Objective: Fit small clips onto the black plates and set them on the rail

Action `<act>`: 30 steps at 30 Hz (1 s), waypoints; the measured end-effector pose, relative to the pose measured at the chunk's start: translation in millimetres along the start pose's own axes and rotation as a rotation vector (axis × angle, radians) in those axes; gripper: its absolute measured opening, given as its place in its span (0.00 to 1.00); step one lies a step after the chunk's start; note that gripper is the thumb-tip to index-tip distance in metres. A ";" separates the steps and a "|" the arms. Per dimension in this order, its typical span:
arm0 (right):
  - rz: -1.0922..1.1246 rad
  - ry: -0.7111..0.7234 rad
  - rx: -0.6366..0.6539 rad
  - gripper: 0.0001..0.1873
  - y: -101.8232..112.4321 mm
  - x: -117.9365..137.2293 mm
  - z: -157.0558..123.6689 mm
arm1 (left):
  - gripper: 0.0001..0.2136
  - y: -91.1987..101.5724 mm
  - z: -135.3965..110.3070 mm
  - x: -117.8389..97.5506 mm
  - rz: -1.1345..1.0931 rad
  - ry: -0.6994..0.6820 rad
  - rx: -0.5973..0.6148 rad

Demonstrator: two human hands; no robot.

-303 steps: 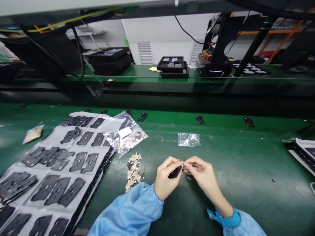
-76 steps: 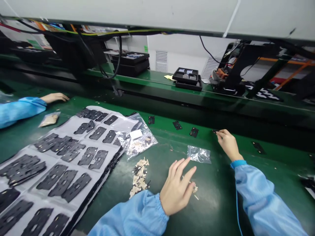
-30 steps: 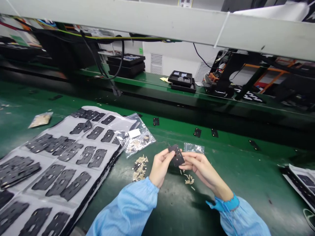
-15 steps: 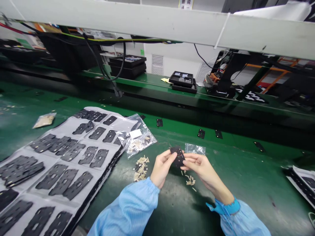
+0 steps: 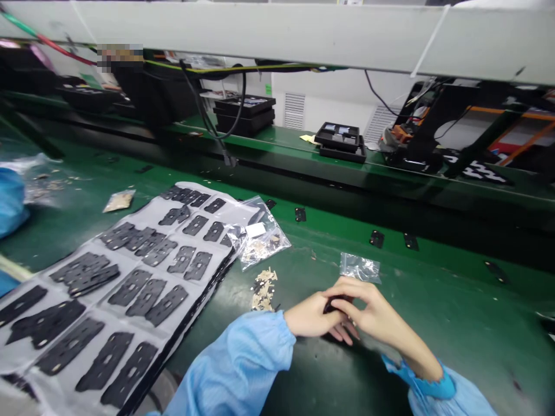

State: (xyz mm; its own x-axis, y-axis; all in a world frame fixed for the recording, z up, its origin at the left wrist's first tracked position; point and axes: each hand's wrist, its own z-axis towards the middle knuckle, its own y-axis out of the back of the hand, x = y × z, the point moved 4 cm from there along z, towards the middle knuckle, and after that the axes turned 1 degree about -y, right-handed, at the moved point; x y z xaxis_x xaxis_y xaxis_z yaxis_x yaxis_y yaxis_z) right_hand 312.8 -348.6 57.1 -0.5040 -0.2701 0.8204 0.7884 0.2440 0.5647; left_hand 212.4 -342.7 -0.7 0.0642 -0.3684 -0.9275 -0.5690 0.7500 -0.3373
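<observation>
My left hand (image 5: pixel 313 315) is closed around a small black plate (image 5: pixel 333 303), mostly hidden by fingers. My right hand (image 5: pixel 368 301) arches over it from the right, its fingers and thumb on the plate's upper side. To the left of my hands lies a pile of small beige strips (image 5: pixel 263 290) mixed with dark bits. A clear zip bag (image 5: pixel 359 267) lies flat just behind my right hand. Another clear bag (image 5: pixel 263 236), with a white label and beige pieces inside, overlaps the edge of a grey-white compartmented sheet (image 5: pixel 171 316).
Many flat black plates (image 5: pixel 198 266) lie across the sheet's compartments. Loose black plates (image 5: pixel 376 238) are scattered along the bench's back. A bag of beige pieces (image 5: pixel 119 200) lies at left, near another person's blue sleeve (image 5: pixel 11 202). Black trays (image 5: pixel 340 138) stand on the rear shelf.
My hands have come together and moved right and down, folding over the black plate that was held up between them. The view has swung left, bringing another person's sleeve into sight.
</observation>
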 end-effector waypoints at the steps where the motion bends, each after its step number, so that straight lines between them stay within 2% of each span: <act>1: -0.032 0.019 -0.002 0.11 -2.0 3.5 -2.3 | 0.13 -2.3 -3.4 2.9 0.033 0.009 0.035; 2: -0.062 0.029 -0.042 0.12 -2.3 4.7 -5.0 | 0.14 0.3 -8.5 4.5 0.075 -0.007 0.007; 3: -0.084 0.026 -0.104 0.12 -1.4 3.5 -8.2 | 0.15 8.0 -15.8 4.9 0.130 -0.040 -0.082; 6: -0.059 -0.043 -0.268 0.10 2.8 -12.5 -21.1 | 0.14 51.3 -54.4 -0.3 0.388 -0.130 -0.518; 8: 0.029 -0.122 -0.283 0.09 1.5 -28.2 -30.3 | 0.11 82.6 -87.5 -7.0 0.633 -0.157 -0.783; 9: 0.078 -0.162 -0.275 0.09 -0.6 -35.6 -34.5 | 0.11 95.3 -102.8 -10.1 0.760 -0.159 -0.880; 10: 0.125 -0.197 -0.270 0.10 -3.1 -42.2 -38.3 | 0.10 104.7 -115.0 -11.0 0.856 -0.135 -0.918; 13: 0.253 -0.265 -0.271 0.11 -11.7 -56.0 -46.4 | 0.10 113.9 -136.6 -4.3 0.967 -0.035 -0.868; 16: 0.341 -0.305 -0.264 0.13 -18.8 -64.0 -50.1 | 0.09 102.9 -141.9 7.5 0.959 0.023 -0.806; 21: 0.379 -0.342 -0.265 0.13 -23.3 -72.0 -53.0 | 0.09 83.7 -128.6 11.5 1.040 -0.024 -0.833; 25: 0.359 -0.339 -0.258 0.13 -26.0 -74.1 -54.7 | 0.07 67.7 -113.1 12.6 1.259 -0.062 -0.743; 27: 0.342 -0.334 -0.251 0.13 -27.1 -74.0 -55.6 | 0.10 57.7 -110.8 18.5 1.421 -0.020 -0.679; 30: 0.332 -0.331 -0.237 0.13 -28.8 -73.8 -56.5 | 0.22 41.8 -112.7 31.3 1.633 0.066 -0.585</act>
State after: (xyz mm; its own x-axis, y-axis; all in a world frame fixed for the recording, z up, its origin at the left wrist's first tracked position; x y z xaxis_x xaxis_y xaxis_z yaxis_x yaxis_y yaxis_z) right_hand 347.2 -388.4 -24.8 -0.2680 0.1035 0.9578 0.9634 0.0385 0.2654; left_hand 98.3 -384.8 -25.6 -0.8549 0.4732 -0.2129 -0.2065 0.0661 0.9762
